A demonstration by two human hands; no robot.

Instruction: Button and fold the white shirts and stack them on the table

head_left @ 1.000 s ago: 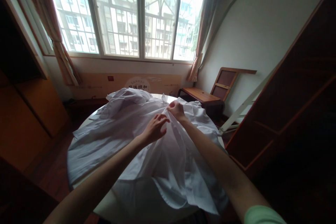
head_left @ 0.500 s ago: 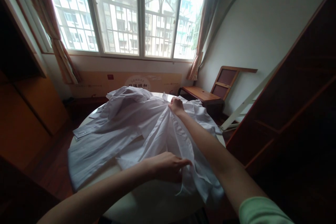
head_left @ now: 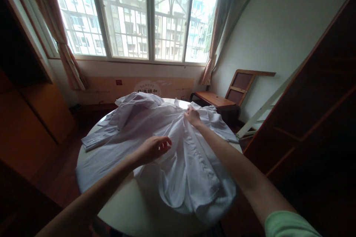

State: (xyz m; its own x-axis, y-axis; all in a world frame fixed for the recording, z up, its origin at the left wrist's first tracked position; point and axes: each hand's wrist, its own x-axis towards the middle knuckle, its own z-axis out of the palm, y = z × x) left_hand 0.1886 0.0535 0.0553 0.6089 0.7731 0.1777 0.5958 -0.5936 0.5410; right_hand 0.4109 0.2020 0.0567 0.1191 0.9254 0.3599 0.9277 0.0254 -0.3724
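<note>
A white long-sleeved shirt lies crumpled over a round white table. My right hand is closed on a fold of the shirt near its far middle, by the button placket. My left hand is nearer to me, fingers curled and pinching the cloth in the middle of the shirt. One sleeve with its cuff stretches out to the left across the table. The shirt's lower part hangs bunched over the table's near right edge.
A big barred window with curtains fills the far wall. A low wooden chair stands at the back right. Dark wooden cabinets close in on the left and right. A cardboard sheet leans under the window.
My left hand went from the far middle down to the near hem, then back up to the middle, drawing cloth with it. The shirt is more bunched on the right, baring the near table. My right hand kept its grip.
</note>
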